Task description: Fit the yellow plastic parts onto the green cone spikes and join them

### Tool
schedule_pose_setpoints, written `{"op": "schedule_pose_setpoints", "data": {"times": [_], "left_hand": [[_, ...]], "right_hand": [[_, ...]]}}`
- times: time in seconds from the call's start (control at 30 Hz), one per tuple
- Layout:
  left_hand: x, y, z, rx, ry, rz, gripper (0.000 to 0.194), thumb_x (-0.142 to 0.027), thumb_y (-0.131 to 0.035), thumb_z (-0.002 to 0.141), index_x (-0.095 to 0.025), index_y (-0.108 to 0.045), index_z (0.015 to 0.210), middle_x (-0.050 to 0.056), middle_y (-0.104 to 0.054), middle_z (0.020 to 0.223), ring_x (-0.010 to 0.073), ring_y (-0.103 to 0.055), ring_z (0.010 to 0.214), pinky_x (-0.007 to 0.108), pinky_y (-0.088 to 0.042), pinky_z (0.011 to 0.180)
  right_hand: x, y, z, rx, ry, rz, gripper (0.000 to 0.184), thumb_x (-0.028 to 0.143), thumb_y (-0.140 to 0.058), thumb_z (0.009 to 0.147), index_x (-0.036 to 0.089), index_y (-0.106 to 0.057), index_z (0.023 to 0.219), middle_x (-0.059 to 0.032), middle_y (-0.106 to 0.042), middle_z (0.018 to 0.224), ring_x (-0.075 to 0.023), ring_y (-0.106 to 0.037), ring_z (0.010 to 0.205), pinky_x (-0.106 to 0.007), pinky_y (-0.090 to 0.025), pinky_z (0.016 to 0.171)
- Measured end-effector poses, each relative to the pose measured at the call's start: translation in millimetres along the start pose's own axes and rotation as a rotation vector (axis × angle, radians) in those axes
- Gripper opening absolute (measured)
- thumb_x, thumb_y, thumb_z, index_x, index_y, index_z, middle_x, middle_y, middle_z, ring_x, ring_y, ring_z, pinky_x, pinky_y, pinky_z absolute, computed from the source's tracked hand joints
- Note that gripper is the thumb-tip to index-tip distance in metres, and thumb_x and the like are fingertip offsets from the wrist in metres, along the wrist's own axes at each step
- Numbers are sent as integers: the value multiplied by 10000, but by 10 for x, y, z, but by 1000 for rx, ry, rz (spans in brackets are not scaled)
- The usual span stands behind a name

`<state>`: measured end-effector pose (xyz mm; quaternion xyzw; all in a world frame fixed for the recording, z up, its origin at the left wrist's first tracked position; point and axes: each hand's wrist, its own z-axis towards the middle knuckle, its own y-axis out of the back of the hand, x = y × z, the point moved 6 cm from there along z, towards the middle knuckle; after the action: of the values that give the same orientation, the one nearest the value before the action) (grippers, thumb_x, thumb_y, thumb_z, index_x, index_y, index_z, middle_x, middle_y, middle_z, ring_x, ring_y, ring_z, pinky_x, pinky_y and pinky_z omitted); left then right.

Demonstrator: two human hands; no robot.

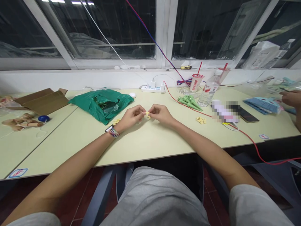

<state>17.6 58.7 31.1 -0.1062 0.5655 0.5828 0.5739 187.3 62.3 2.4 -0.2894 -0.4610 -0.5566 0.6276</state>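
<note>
Both my left hand (pixel 131 118) and my right hand (pixel 160 114) pinch a small yellow folded paper piece (pixel 147 115) between their fingertips, above the pale green table (pixel 150 141). The piece is partly hidden by my fingers. Close to my left hand lie loose yellow paper bits (pixel 116 121), and a similar yellow cluster (pixel 201 120) sits to the right of my right hand. Green woven paper cones (pixel 190 102) lie beyond my right hand. A patterned band (pixel 112 131) circles my left wrist.
A green plastic bag (pixel 101 105) and a cardboard box (pixel 42 101) stand to the left. Woven brown pieces (pixel 21 122) lie at the far left. A red cable (pixel 188 106) crosses the table. A phone (pixel 246 114), a bottle (pixel 208 91) and a co-worker's hand (pixel 291 98) are at the right.
</note>
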Motion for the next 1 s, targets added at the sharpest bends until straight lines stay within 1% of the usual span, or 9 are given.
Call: {"op": "schedule_pose_setpoints", "data": {"times": [0.13,0.27,0.43,0.57,0.63,0.73,0.83,0.9,1.0], "left_hand": [[53,37,12,-37,8,117,479,-512,-500,1042,-196,-586,693,-3,-574,600,145,-521,580,282,-406,601],[115,53,18,-51,48,140,566,-546,-466,1052,-193,-579,623,-1,-540,542,141,-480,534,290,-373,568],[60,87,12,-96,12,71,394,-524,-594,1003,-184,-669,820,12,-655,677,147,-585,614,270,-443,613],[114,195,12,-132,20,88,366,-532,-654,962,-173,-727,960,64,-748,852,168,-663,684,277,-495,643],[149,295,18,-145,4,162,376,-530,-649,961,-177,-766,1015,87,-776,958,181,-691,739,288,-515,685],[197,479,11,-135,-32,303,377,-519,-620,969,-202,-812,1036,90,-785,1076,199,-710,841,298,-528,757],[288,679,-60,-125,-11,372,387,-537,-621,953,-220,-834,1015,88,-791,1065,239,-713,929,320,-528,805],[366,800,-146,-135,22,401,374,-555,-649,927,-242,-846,984,86,-795,1047,257,-710,931,341,-529,819],[470,904,-277,-124,59,392,362,-585,-675,897,-276,-855,948,91,-798,1029,280,-711,937,359,-539,821]], "right_hand": [[8,-12,-11,11,-15,-7,195,332,-800,753,193,-694,838,-8,-731,792,-158,-674,736,-286,-535,695],[15,-6,-10,11,-5,-27,197,343,-796,760,196,-694,841,-8,-732,795,-160,-683,743,-286,-539,700],[79,112,3,-35,3,-82,181,321,-783,755,198,-689,850,-6,-724,786,-163,-687,712,-293,-538,687],[235,358,-70,-70,45,-247,159,299,-742,776,193,-723,894,-17,-728,800,-169,-682,727,-303,-537,705],[316,562,-170,-78,75,-373,128,286,-721,781,188,-734,861,-31,-738,809,-174,-680,738,-309,-539,723],[350,1041,-420,-147,17,-541,158,324,-705,786,184,-753,844,-60,-767,840,-194,-693,759,-319,-540,724],[334,1649,-769,-266,-100,-703,243,404,-684,809,183,-776,848,-86,-789,853,-215,-692,745,-351,-538,739],[328,2025,-1004,-340,-165,-814,274,428,-677,808,183,-793,852,-100,-799,876,-228,-692,748,-371,-532,753],[308,2409,-1267,-386,-248,-939,283,439,-679,789,185,-803,817,-114,-805,869,-255,-692,763,-392,-513,752]]}}
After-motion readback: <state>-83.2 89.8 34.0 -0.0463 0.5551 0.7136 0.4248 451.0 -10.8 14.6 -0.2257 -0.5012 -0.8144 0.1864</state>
